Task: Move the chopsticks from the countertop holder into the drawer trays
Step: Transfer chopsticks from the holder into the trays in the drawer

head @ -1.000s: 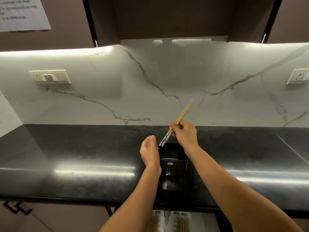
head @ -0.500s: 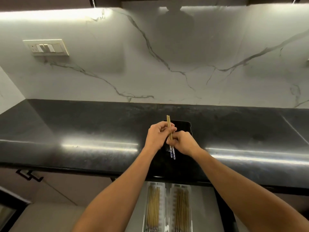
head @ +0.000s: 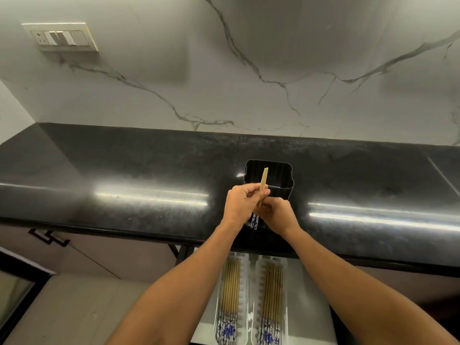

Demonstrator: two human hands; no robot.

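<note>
Two tan chopsticks (head: pixel 263 180) with blue-white patterned ends, near upright, plain tips up, pinched between left hand (head: pixel 242 204) and right hand (head: pixel 278 215) just in front of black holder (head: pixel 283 194) on countertop. Below, in open drawer, left tray (head: pixel 244 282) and right tray (head: pixel 260 290), white, side by side, each full of stored chopsticks (head: pixel 230 282) lying lengthwise, patterned ends nearest camera.

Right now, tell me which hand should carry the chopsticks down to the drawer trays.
Probably the right hand: it grips the chopsticks lower, nearer the drawer trays; the left hand pinches them higher up.
</note>
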